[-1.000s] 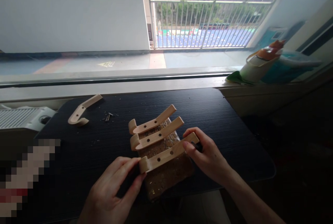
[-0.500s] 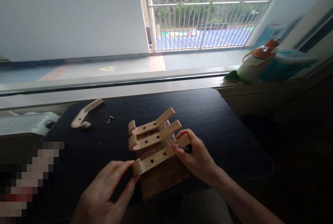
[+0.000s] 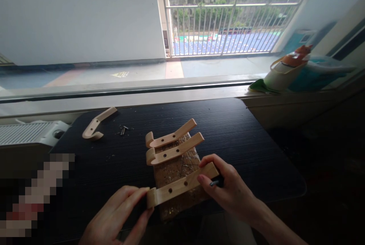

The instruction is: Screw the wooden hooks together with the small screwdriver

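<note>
A pale wooden hook (image 3: 178, 187) with two dark screw holes lies across a brown board (image 3: 184, 171). My left hand (image 3: 118, 212) pinches its curled end between thumb and fingers. My right hand (image 3: 225, 184) grips the straight end, and a dark pen-like tool (image 3: 215, 182) pokes out of the same hand. Farther up the board sit two similar wooden hooks, a middle one (image 3: 172, 152) and a far one (image 3: 168, 138), side by side. Another wooden hook (image 3: 94, 126) lies alone on the black table at the left.
A few small screws (image 3: 124, 130) lie on the black table (image 3: 239, 142). Beyond it runs the window sill (image 3: 171, 97). A white heater (image 3: 34, 133) stands at the left, and a white container with a green piece (image 3: 261, 85) stands on the sill at the right.
Both hands have drawn the near hook toward me, widening the gap between it and the other two hooks on the board. The view has shifted slightly.
</note>
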{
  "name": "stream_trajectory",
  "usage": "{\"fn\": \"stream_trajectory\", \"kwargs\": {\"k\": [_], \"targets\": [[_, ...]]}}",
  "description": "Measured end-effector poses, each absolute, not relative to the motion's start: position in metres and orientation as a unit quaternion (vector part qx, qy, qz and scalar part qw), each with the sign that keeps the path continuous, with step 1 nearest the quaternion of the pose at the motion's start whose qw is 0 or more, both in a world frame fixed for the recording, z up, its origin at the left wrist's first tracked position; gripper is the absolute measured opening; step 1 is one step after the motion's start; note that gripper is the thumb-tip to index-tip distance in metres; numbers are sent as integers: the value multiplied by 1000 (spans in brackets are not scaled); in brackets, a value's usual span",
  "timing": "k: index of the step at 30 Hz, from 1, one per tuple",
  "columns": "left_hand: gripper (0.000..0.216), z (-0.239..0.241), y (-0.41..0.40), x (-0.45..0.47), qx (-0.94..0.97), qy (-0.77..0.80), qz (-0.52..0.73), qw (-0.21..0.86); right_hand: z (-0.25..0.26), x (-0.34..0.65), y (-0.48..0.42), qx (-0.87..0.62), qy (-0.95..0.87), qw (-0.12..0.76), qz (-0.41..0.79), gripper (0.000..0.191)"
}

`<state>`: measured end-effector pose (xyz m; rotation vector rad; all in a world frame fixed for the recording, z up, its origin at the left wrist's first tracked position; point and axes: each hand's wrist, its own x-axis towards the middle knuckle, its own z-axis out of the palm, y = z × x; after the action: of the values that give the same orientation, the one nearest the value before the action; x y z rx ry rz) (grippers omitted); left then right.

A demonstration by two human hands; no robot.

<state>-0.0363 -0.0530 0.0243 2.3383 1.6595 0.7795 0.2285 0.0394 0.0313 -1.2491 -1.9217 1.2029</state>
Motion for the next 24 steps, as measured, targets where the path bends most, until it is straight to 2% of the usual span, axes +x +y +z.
{"fn": "stream_trajectory", "kwargs": {"k": [8, 24], "targets": [[23, 41, -30, -31, 774, 569, 271, 55, 31, 219, 56, -475, -721, 275, 423, 11], [19, 48, -30, -29, 765, 572, 288, 72, 27, 209, 56, -522, -699, 271, 407, 15]]}}
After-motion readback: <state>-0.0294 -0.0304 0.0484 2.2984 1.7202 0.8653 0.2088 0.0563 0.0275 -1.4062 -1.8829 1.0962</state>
